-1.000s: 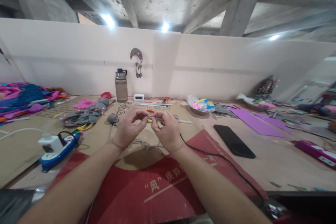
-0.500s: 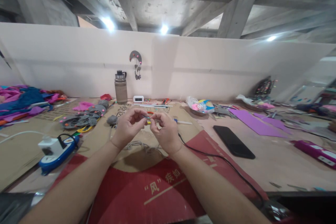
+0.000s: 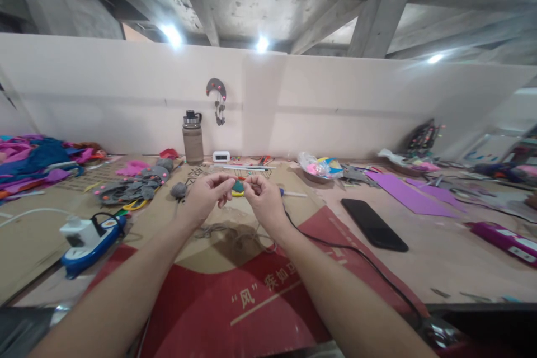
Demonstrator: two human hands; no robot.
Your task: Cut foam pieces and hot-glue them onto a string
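My left hand (image 3: 208, 194) and my right hand (image 3: 265, 201) are raised over the cardboard sheet, fingertips close together. Between them is a small teal-green piece (image 3: 238, 185), pinched by both hands; its material is too small to make out. Just behind it shows something yellow and curved (image 3: 238, 194), partly hidden by my fingers. Under my hands, loose grey cord (image 3: 216, 229) lies in loops on the cardboard (image 3: 197, 254). A ball of grey yarn (image 3: 179, 191) sits left of my left hand.
Left are a blue power strip (image 3: 90, 246), grey felt pieces (image 3: 130, 187) and a colourful fabric heap (image 3: 42, 162). A bottle (image 3: 193, 142) and small clock (image 3: 221, 156) stand behind. Right lie a black phone (image 3: 373, 225), purple sheets (image 3: 409, 193) and a black cable (image 3: 356, 257).
My fingertips have moved slightly apart and turned, and the teal-green piece between them now shows its flat face. The left fingers point more to the right.
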